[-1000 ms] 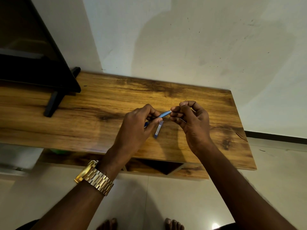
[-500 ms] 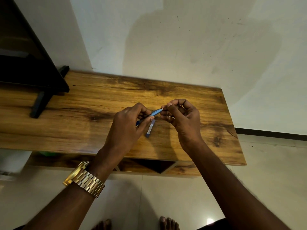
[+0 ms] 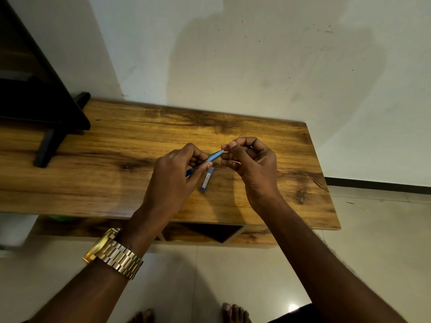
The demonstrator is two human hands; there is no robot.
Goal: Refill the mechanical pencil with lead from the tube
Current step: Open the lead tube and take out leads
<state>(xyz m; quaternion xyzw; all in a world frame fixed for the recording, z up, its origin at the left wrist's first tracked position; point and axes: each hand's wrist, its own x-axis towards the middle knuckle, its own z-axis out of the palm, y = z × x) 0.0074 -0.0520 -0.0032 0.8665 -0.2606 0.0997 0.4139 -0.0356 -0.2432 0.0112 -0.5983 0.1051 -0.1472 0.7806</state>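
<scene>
While my left hand (image 3: 171, 180) grips the blue mechanical pencil (image 3: 213, 157) above the wooden table (image 3: 105, 164), my right hand (image 3: 250, 159) has raised its pinched lead (image 3: 239, 137) to the pencil's open end, the lead tube (image 3: 207, 182) lying below.

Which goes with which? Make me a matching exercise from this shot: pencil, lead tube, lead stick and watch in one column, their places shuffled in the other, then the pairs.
Things:
1. mechanical pencil
2. lead tube
3. lead stick
4. gold watch

Places:
A. lying on the wooden table
B. on the left wrist
C. gripped by the left hand
D. pinched by the right hand

Pairs: 1-C, 2-A, 3-D, 4-B
</scene>
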